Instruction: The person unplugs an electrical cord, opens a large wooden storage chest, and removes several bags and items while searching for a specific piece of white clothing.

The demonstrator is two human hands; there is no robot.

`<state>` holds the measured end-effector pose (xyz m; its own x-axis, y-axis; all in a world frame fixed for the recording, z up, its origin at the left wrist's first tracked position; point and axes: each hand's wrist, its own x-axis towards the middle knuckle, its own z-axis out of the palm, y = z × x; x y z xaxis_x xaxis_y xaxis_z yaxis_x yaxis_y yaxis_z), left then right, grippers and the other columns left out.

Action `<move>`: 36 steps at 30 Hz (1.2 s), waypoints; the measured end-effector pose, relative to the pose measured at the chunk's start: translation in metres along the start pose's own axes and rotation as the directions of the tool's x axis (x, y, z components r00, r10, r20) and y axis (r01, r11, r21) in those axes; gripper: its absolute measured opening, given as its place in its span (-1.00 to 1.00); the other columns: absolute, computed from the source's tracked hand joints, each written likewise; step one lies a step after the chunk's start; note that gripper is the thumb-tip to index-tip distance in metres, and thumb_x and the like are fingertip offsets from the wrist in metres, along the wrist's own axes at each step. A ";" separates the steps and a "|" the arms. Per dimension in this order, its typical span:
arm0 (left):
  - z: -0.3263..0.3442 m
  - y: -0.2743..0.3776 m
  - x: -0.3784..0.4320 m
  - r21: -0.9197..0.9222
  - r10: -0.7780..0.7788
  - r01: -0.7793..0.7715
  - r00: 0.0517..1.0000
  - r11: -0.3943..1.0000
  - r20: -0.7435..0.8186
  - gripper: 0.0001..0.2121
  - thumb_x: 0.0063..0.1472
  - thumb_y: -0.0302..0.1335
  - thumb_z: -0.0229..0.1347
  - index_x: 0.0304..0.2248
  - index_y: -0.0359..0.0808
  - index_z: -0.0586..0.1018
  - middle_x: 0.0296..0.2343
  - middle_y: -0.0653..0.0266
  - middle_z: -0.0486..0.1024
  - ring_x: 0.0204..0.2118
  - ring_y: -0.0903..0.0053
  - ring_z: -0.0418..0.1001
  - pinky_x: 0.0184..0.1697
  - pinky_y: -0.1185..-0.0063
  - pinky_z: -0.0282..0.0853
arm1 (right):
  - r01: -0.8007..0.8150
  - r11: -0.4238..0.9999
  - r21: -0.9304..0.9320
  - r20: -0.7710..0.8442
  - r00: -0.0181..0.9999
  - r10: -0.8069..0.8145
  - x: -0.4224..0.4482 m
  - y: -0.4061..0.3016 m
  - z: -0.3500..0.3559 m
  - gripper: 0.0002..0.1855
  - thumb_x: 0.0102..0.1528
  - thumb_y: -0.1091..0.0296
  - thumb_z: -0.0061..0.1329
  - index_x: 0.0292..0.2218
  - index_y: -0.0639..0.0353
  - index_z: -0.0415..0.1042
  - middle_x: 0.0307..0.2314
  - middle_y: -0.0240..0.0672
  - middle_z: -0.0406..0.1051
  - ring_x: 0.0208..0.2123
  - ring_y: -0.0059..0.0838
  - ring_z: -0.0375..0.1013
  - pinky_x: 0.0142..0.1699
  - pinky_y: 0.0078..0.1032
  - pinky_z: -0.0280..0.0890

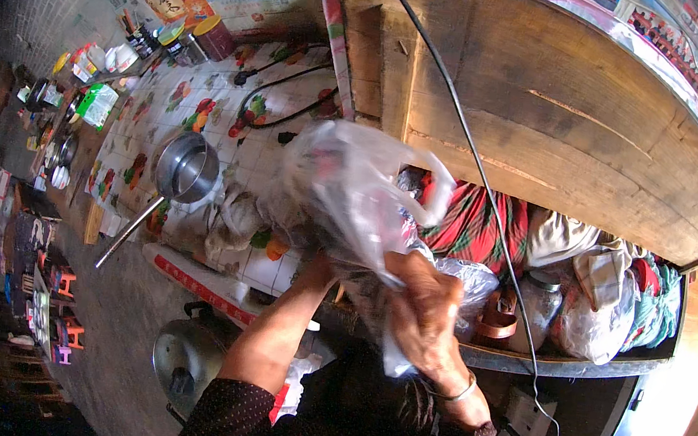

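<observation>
A translucent plastic bag [354,173], blurred, hangs before me above the near edge of the patterned tabletop. My right hand [425,312], with a bangle at the wrist, is closed on the bag's right side. My left hand [320,267] reaches under the bag, and its fingers are hidden by it. More crumpled plastic [235,217] lies on the tabletop left of the bag. Farther left stands a metal saucepan [186,167] with its handle towards me.
A raised wooden lid [534,97] leans over a chest holding red plaid cloth [485,228], a glass jar [538,303] and stuffed bags [597,327]. A black cable [466,118] crosses in front. A lidded pot [188,355] stands below the table at left.
</observation>
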<state>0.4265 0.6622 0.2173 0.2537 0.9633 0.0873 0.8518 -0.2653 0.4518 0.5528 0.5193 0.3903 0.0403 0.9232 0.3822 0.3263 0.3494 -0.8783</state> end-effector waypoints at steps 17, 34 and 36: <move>0.013 0.000 0.004 0.149 -0.012 0.004 0.999 0.989 0.050 -0.49 0.24 -0.19 -0.07 -0.02 -0.52 0.30 -0.17 -0.34 0.40 -0.11 -0.08 0.39 0.03 0.27 0.25 | -0.150 0.906 -0.395 0.036 0.983 0.179 0.071 0.098 0.177 -0.70 -0.08 0.51 -0.04 -0.25 0.27 0.26 -0.60 -0.08 0.46 -0.55 -0.06 0.50 -0.46 -0.18 0.37; 0.022 -0.018 0.012 0.055 0.125 -0.119 0.986 0.991 -0.110 -0.49 0.22 -0.30 0.00 0.01 -0.57 0.27 -0.06 -0.34 0.32 0.00 -0.07 0.31 0.11 0.31 0.18 | 0.085 0.902 -0.424 0.206 0.979 0.005 -0.080 0.086 0.043 -0.71 -0.10 0.49 -0.01 -0.26 0.27 0.33 -0.37 -0.15 0.33 -0.36 -0.17 0.41 -0.28 -0.29 0.34; 0.020 -0.025 0.011 0.016 0.102 -0.101 0.990 0.995 -0.094 -0.47 0.21 -0.33 0.01 0.05 -0.58 0.23 -0.04 -0.37 0.28 0.02 -0.09 0.28 0.12 0.31 0.17 | 0.020 0.870 -0.492 0.165 0.984 0.071 -0.100 0.102 0.018 -0.73 -0.10 0.48 0.00 -0.28 0.25 0.34 -0.36 -0.16 0.34 -0.37 -0.17 0.40 -0.27 -0.28 0.33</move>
<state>0.4174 0.6787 0.1889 0.2954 0.9307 0.2157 0.8288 -0.3620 0.4267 0.5650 0.4654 0.2576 -0.0932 0.9593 0.2665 0.7493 0.2438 -0.6158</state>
